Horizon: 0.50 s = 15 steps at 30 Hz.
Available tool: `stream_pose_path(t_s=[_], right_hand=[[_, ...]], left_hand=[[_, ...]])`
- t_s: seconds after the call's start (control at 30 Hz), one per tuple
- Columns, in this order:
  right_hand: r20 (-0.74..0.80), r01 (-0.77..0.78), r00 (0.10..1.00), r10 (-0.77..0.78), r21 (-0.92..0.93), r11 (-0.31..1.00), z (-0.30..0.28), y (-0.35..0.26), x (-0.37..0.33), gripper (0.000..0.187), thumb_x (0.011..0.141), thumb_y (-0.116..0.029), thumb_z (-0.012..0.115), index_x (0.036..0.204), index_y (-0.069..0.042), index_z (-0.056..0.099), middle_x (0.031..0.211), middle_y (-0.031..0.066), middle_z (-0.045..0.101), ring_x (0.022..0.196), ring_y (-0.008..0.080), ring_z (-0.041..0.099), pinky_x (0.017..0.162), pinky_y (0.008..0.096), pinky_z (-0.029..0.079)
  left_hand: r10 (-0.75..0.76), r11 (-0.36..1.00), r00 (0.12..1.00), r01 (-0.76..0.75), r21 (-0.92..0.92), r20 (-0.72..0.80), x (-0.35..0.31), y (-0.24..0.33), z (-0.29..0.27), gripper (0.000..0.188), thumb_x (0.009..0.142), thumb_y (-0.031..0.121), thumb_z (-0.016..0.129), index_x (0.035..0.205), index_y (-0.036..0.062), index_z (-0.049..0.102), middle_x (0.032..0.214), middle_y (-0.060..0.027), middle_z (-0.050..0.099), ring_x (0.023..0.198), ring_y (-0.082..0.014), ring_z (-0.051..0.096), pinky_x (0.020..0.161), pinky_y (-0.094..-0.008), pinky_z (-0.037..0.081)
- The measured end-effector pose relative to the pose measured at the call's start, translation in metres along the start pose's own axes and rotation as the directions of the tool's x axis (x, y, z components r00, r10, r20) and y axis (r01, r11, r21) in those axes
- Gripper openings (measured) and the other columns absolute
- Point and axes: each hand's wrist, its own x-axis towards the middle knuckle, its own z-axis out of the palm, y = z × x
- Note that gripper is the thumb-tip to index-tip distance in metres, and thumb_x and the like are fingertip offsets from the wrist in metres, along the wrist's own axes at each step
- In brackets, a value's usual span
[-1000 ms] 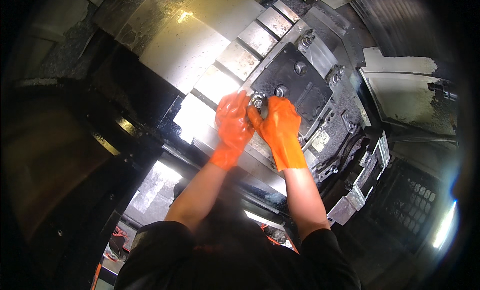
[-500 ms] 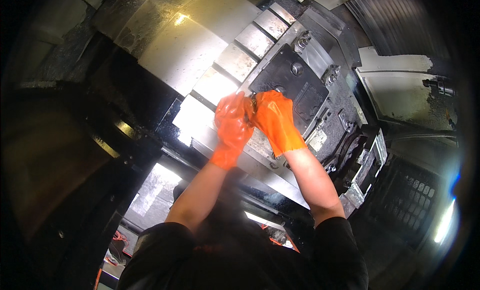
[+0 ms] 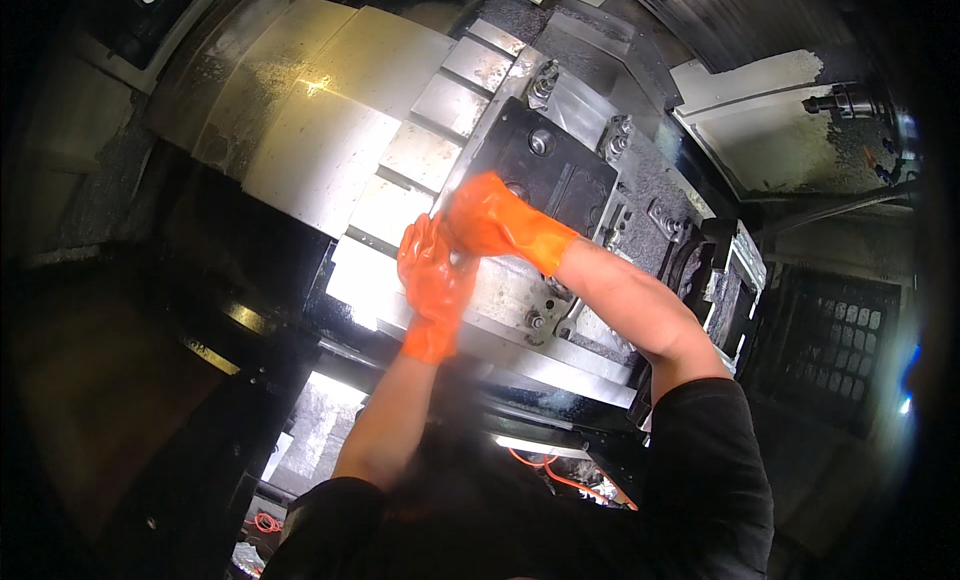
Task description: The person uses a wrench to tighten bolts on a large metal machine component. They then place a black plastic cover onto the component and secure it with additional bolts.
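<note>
- I have both hands close together near the middle of my view, each in an orange glove.
- My left hand (image 3: 432,278) is the lower one, over the pale, slotted metal tabletop (image 3: 420,154); its forearm comes up from the lower edge. Its fingers are bent, but from here I cannot tell how far they close or whether they have hold of anything.
- My right hand (image 3: 497,220) reaches in from the lower right with the wrist bent, above and to the right of the left one, and overlaps its edge in my view. Its fingers point down and are mostly hidden behind the glove, so I cannot tell how far open they are or what they grip.
- The dark plate (image 3: 580,185) lies just beyond and to the right of the hands, with its near left corner behind the right glove. I can see one round bore (image 3: 542,142) clearly; another is partly covered by the glove.
- Beside the plate's upper edge I see a clamp stud (image 3: 543,85) with nuts, and a pair of studs (image 3: 617,138) near its right corner.
- Below the right wrist, a bolt (image 3: 536,321) stands on a small metal bracket.
- A sheet-metal cover (image 3: 320,130) spreads to the upper left of the tabletop.
- Black sleeves (image 3: 710,440) frame the lower part of my view.
</note>
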Motion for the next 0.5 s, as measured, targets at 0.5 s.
stream_pose_path(t_s=[0.5], right_hand=[[-0.593, -0.297, 0.503, 0.629, 0.564, 0.770, 0.022, -0.045, -0.074, 0.041, 0.098, -0.042, 0.060, 0.098, -0.004, 0.074, 0.090, 0.0196, 0.074, 0.083, 0.0402, 0.072, 0.071, 0.0453, 0.056]], left_hand=[[0.102, 0.993, 0.994, -0.104, 0.062, 0.029, 0.012, 0.017, -0.028, 0.055, 0.079, 0.017, 0.080, 0.126, -0.0056, 0.064, 0.116, -0.0249, 0.068, 0.113, -0.0466, 0.061, 0.101, -0.0538, 0.046]])
